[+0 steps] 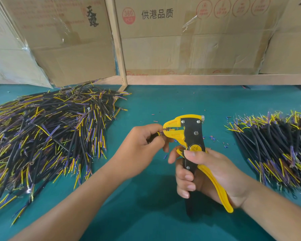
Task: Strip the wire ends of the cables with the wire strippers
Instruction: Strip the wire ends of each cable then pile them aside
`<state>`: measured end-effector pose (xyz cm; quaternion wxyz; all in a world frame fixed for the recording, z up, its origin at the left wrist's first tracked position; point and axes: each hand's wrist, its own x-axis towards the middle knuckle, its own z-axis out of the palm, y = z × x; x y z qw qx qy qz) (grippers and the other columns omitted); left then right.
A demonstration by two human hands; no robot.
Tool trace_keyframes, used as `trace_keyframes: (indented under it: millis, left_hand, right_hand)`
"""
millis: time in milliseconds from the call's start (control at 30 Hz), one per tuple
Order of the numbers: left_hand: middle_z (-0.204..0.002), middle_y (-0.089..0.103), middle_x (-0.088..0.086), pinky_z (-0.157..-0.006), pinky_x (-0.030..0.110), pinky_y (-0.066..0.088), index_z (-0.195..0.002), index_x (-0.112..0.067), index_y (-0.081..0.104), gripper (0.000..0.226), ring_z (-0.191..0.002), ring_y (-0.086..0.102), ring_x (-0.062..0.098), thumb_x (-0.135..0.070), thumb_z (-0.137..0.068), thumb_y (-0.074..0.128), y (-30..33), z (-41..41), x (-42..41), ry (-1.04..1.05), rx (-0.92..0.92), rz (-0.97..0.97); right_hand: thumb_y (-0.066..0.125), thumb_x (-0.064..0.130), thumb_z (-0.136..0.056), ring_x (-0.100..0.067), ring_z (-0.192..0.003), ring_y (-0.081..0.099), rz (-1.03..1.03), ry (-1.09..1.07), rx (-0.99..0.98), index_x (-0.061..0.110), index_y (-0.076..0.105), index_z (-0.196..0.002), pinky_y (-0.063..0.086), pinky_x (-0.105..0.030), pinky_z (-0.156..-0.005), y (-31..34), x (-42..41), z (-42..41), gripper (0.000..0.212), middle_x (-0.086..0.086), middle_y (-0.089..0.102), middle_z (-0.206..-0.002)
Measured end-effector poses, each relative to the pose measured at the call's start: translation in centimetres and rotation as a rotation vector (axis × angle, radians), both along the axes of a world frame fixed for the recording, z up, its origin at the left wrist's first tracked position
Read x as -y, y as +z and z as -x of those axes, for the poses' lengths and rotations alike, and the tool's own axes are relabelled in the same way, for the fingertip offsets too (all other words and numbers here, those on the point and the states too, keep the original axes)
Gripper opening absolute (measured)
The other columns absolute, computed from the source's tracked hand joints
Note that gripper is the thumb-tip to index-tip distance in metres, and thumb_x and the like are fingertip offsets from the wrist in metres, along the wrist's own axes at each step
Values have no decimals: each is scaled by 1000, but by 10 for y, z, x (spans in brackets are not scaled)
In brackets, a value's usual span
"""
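My right hand grips the handles of the yellow and black wire strippers, held upright over the green table with the jaws pointing left. My left hand pinches a short black cable and holds its thin wire ends inside the jaws. Most of that cable is hidden by my fingers. A large pile of black cables with yellow, blue and purple wires lies on the left. A second pile of cables lies on the right.
Small cut bits of insulation are scattered on the green table mat around the strippers. Cardboard boxes and a wooden frame stand along the back edge.
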<state>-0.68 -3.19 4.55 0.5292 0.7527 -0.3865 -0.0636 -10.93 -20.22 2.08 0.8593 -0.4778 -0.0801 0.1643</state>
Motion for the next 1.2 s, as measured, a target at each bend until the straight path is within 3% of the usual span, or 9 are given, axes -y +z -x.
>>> trace_keyframes:
  millis: [100,200,267,367,433,567,767,900,1200]
  left_hand:
    - [-65,60,-5,-62,44,36,-84,-12,69,19,-66,43,31,-21,-91,53,-1,-2,0,-38,-77,41]
    - [-64,60,1,-66,51,39,-78,-16,67,22,-68,47,38,-34,-85,57,0,-1,0,-46,-83,69]
    - [-61,59,3,-60,45,39,-74,-18,65,23,-61,45,32,-38,-81,56,-1,-1,1,-26,-66,61]
    - [-57,60,3,-51,25,34,-71,-17,65,21,-53,42,11,-34,-79,56,-4,-1,1,20,-39,31]
    - [-57,61,5,-48,18,32,-69,-15,65,21,-50,39,7,-31,-78,55,-5,0,1,81,1,6]
    - [-60,61,9,-45,21,29,-70,-15,66,21,-48,33,7,-30,-80,55,-7,2,3,209,120,-38]
    - [-56,42,-10,-47,15,25,-69,-27,49,19,-50,34,10,-21,-87,52,-2,3,1,173,304,-117]
    - [-52,36,-10,-46,14,23,-69,-18,47,18,-48,29,8,-15,-86,49,2,1,-4,86,287,-121]
    - [-53,28,-11,-46,17,22,-67,-16,41,22,-49,23,7,-13,-88,46,5,2,-7,-39,197,-105]
  right_hand:
    - [76,35,-86,-22,-54,43,-18,0,7,4,65,-105,46,-39,-60,0,0,0,38,-9,41,-67]
    - [75,35,-87,-22,-55,43,-28,12,16,4,65,-107,45,-39,-61,-1,1,0,38,-8,41,-68]
    - [74,35,-88,-22,-55,43,-31,23,20,3,64,-107,45,-39,-61,-1,1,0,38,-8,41,-68]
    - [73,35,-89,-22,-55,44,-41,37,23,4,64,-108,45,-39,-61,-2,0,0,37,-8,42,-68]
    - [73,34,-89,-22,-55,44,-44,39,23,4,65,-108,45,-39,-61,-3,0,0,36,-8,42,-68]
    - [73,35,-90,-22,-55,44,-40,33,25,4,64,-108,45,-39,-61,-4,1,-1,37,-9,41,-68]
    - [71,34,-91,-23,-57,45,-46,43,32,2,63,-110,45,-41,-64,-5,3,-2,38,-10,42,-70]
    - [70,35,-91,-26,-64,47,-42,90,43,1,59,-115,46,-44,-71,-5,5,-2,43,-12,44,-75]
    - [67,33,-94,-25,-63,47,-34,112,61,-1,59,-116,46,-45,-71,-6,6,-1,41,-11,45,-75]
